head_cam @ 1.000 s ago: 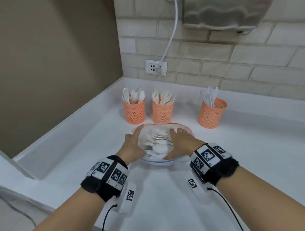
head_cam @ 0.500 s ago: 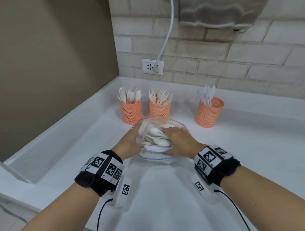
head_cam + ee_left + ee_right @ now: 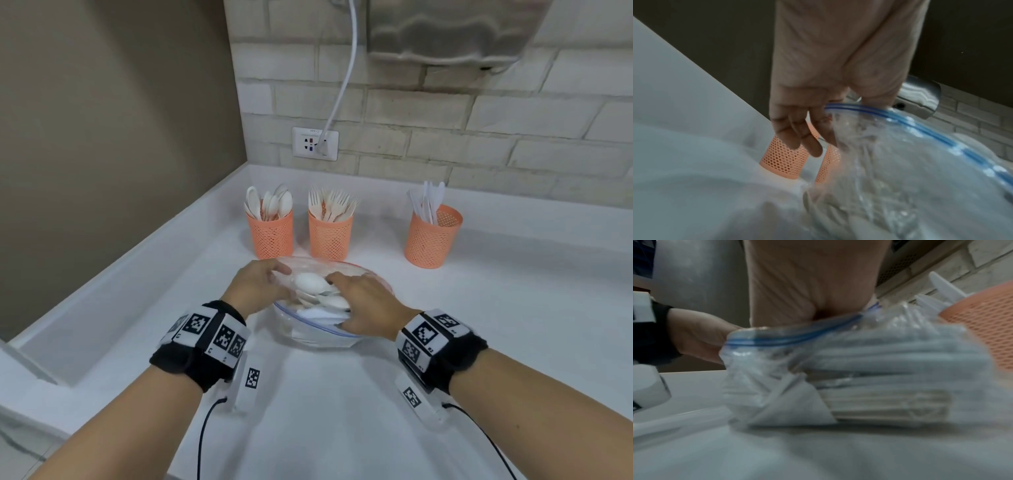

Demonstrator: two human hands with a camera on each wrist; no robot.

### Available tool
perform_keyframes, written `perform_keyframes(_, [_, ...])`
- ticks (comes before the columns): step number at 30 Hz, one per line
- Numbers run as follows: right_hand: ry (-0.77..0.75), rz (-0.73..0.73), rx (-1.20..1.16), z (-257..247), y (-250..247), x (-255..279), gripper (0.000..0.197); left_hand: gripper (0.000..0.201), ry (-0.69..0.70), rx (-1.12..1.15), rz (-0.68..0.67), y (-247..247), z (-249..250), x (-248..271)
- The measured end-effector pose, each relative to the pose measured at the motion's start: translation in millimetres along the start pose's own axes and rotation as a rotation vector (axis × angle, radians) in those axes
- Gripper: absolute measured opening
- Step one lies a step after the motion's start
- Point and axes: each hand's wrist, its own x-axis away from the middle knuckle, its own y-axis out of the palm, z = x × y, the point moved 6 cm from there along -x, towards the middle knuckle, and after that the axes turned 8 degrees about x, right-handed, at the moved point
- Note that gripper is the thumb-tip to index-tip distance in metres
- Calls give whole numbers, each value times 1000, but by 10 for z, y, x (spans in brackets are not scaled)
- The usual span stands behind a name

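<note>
A clear zip bag (image 3: 318,337) with a blue seal lies open on the white counter (image 3: 342,411), full of white plastic cutlery (image 3: 310,281). My left hand (image 3: 279,272) pinches the bag's left rim between thumb and forefinger; in the left wrist view the left hand (image 3: 818,129) has its other fingers hanging loosely beside the bag (image 3: 900,154). My right hand (image 3: 337,282) reaches through the bag's mouth and its fingers curl over the cutlery. The right wrist view shows only the palm (image 3: 807,288) above the bag (image 3: 777,369); the fingers are hidden.
Three orange mesh cups stand behind the bag: spoons (image 3: 270,236), forks (image 3: 330,240), knives (image 3: 432,240). A wall outlet (image 3: 315,144) with a white cable and a metal hand dryer (image 3: 445,31) sit on the brick wall. A brown wall bounds the counter's left.
My right hand has moved from the bag's right rim into its mouth, over the cutlery. A white spoon now lies on top of the pile. The left hand stays on the left rim.
</note>
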Motion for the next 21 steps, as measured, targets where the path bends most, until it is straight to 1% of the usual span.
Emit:
perform_keyframes(1, [3,38,-56,29,-34,34,60,30,2,15,37,-45,16,-9])
perform_keyframes(2, [11,72,-113,67,-67,67,61,24,2,12,39,-70,27,-14])
perform_keyframes(5, [42,124,-358,198,-110,133,65,17,-5,-32,-65,-71,8,-26])
perform_keyframes(7, [42,159,-523,245,-128,168,63,10,24,-114,-94,-63,16,-22])
perform_keyframes(8, [43,178,-580,259,-132,177,64,11,76,-210,-86,-42,60,-9])
perform_keyframes(9, [43,195,-620,264,-129,179,66,18,156,-303,-80,10,128,14])
perform_keyframes(10, [39,206,-650,252,-128,176,69,30,247,-336,-104,97,218,46])
perform_keyframes(11, [38,214,-680,240,-122,162,71,45,324,-298,-157,206,309,97])
perform_keyframes(12, [42,222,-690,234,-113,141,71,56,355,-211,-217,310,377,142])
perform_keyframes(13, [53,227,-674,235,-105,108,67,59,367,-117,-245,385,422,165])
perform_keyframes(14, [81,236,-629,244,-98,78,62,54,370,-33,-235,430,439,162])
perform_keyframes(16, [158,272,-476,260,-108,49,56,31,352,102,-147,433,372,113])
perform_keyframes(17, [177,317,-409,236,-133,45,56,23,331,174,-104,419,307,102])
perform_keyframes(18, [178,367,-388,193,-169,51,53,20,311,231,-67,401,253,106])
perform_keyframes(19, [176,419,-412,164,-202,58,50,17,297,266,-41,388,209,100])
perform_keyframes(20, [176,455,-487,140,-235,64,46,17,282,284,-37,389,186,94])
perform_keyframes(21, [172,471,-604,132,-252,53,44,25,276,291,-58,404,192,91])
